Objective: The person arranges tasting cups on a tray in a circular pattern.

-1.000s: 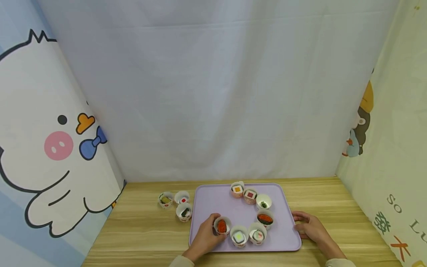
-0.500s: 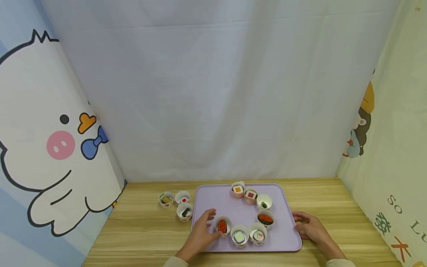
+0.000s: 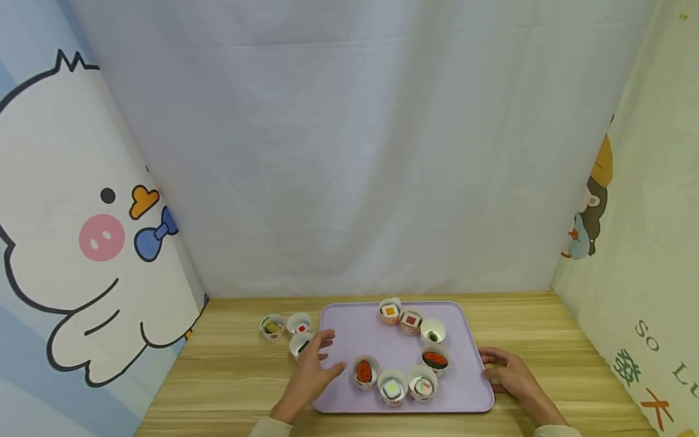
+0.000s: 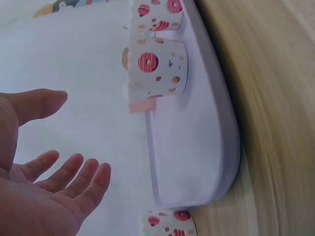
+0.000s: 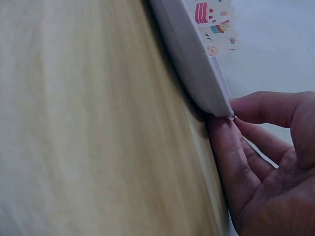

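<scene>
My left hand (image 3: 308,373) hovers over the left edge of the lilac tray (image 3: 349,331), fingers spread and holding nothing. Its fingers overlap a paper cup with a dark green piece (image 3: 298,343) in the head view. To its right, a paper cup with an orange-red sushi piece (image 3: 364,372) stands upright on the tray. The left wrist view shows a printed cup (image 4: 160,66) well apart from the fingers. At the tray's right edge, my right hand (image 3: 510,377) pinches the rim, the thumb (image 5: 261,107) above and the index finger (image 5: 227,147) below.
More sushi cups curve across the tray, among them a white-and-green one (image 3: 392,388) and a yellow-topped one (image 3: 389,312). Left of the tray, on the wooden table (image 3: 218,376), stand a cup with a yellowish piece (image 3: 272,328) and one with a red-dotted piece (image 3: 299,324).
My left hand let go of the cup with the orange-red piece and moved left toward the cups beside the tray. That cup stays on the tray. My right hand has stayed at the rim.
</scene>
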`<state>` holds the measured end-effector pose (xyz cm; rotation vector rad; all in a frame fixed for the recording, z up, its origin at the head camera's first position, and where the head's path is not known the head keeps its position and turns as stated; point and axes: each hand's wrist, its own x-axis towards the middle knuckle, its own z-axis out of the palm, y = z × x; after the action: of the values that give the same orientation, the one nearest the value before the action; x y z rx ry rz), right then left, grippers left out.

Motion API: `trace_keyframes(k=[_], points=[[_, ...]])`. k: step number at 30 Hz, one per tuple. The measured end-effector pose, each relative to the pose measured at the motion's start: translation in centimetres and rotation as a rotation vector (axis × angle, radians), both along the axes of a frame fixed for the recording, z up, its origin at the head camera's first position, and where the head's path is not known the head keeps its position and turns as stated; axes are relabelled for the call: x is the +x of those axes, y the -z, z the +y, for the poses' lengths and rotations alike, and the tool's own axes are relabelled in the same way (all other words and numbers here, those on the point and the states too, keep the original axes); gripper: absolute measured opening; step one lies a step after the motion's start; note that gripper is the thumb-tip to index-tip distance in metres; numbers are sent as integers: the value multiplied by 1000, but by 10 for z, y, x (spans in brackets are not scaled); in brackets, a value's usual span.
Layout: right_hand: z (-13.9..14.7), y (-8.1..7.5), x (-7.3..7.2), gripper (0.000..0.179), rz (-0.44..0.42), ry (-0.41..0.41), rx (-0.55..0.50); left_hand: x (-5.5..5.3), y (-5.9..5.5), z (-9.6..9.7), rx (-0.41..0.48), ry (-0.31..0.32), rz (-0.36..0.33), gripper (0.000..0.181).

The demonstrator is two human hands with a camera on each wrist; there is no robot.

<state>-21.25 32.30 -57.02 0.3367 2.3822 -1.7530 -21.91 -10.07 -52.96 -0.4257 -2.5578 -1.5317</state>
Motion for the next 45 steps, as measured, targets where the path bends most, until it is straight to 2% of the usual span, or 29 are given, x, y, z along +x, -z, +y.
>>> trace_keyframes(k=[10, 15, 24, 28, 31, 36, 45], points=[[1, 0, 0, 61, 3, -5, 1, -7, -6, -24, 35, -96, -6, 60], [1, 1, 0, 62, 7, -10, -9, -11, -11, -38, 46, -160, -41, 60], [2, 2, 0, 62, 9, -12, -33, -24, -12, -66, 79, -257, -77, 60], [2, 2, -1, 62, 9, -13, -25, -31, -8, -79, 98, -310, -66, 60], [2, 3, -1, 62, 9, -15, -29, -34, -6, -88, 111, -341, -83, 63], [2, 4, -1, 62, 10, -17, -41, -38, 2, -98, 152, -364, -106, 69], [3, 5, -2, 62, 11, -11, -22, -56, 24, -113, 174, -377, -148, 82]])
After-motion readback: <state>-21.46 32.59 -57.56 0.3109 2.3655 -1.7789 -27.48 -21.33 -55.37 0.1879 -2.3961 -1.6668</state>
